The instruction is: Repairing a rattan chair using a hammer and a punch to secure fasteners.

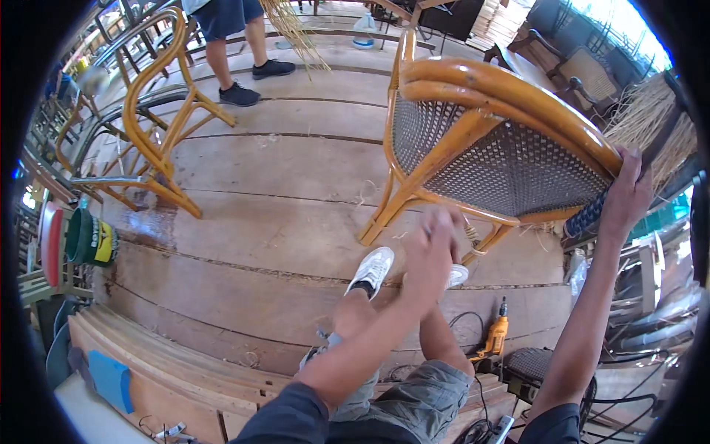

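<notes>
A glossy honey-coloured rattan chair (451, 159) with dark woven cane panels leans tilted in front of me. My right hand (627, 189) is shut on the end of its thick curved rail at the right. My left hand (438, 240) hovers by the chair's lower frame, above my white shoes, with its fingers bent. Motion smears those fingers, so whether anything is between them is unclear. On the floor near my knee lies a yellow power drill (497, 334) with a dark bit.
Another rattan chair frame (159, 118) stands at the left, near a green bucket (92, 237). A person (237, 44) in dark shorts stands at the far side beside hanging strands. Wooden boards (163, 362), a blue block (111, 377) and cables (484, 414) lie close to me.
</notes>
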Demonstrator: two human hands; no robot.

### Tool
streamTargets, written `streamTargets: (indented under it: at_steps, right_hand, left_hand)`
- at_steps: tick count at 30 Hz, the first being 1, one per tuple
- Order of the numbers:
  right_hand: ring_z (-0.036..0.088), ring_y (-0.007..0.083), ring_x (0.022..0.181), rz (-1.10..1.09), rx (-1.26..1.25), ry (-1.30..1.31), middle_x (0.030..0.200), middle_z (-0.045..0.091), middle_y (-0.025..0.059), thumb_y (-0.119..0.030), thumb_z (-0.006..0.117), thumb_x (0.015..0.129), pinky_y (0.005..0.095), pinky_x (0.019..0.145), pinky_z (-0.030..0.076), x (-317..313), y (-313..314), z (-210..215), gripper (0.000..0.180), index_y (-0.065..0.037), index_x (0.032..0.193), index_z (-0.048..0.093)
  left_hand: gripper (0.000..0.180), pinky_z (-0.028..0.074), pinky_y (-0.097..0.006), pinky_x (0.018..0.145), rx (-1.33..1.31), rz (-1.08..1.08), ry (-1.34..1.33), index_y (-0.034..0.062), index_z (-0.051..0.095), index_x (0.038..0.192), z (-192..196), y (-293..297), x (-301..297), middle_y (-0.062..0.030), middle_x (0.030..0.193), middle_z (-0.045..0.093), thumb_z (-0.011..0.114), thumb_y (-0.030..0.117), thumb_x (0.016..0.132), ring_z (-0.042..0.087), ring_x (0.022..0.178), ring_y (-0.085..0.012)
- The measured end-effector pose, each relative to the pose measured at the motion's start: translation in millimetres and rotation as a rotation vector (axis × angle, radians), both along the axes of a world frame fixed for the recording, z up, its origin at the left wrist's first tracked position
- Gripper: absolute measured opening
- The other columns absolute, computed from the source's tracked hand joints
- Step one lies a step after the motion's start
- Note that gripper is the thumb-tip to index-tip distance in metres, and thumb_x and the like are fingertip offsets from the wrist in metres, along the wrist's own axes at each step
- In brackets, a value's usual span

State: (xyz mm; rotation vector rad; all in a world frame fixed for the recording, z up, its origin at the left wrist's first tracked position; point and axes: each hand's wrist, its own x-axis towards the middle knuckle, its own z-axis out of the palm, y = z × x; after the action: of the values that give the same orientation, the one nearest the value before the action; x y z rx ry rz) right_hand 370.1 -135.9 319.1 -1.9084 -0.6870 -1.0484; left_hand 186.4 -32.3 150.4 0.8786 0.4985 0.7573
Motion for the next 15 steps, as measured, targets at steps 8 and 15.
streamTargets:
  at_steps: [8,15]
  right_hand:
    - [0.061,0.0268,0.082,-0.092,-0.056,-0.054,0.083,0.064,0.0183,-0.046,0.050,0.087,0.0372,0.080,0.044,73,54,67,0.053,0.003,0.101,0.064]
    - [0.059,0.0431,0.089,-0.223,-0.087,-0.162,0.086,0.062,0.0275,-0.055,0.044,0.082,0.0454,0.083,0.042,126,75,98,0.065,0.005,0.096,0.063]
  left_hand:
    - [0.028,0.045,-0.029,0.065,0.442,-0.709,0.139,0.0003,0.054,0.095,-113,-149,-22,-0.0100,0.082,0.061,0.043,0.026,0.097,0.059,0.073,-0.0174]
    - [0.021,0.048,-0.042,0.072,0.686,-0.844,0.136,0.0011,0.054,0.097,-103,-137,-14,-0.0155,0.089,0.061,0.047,0.021,0.093,0.060,0.083,-0.0357]
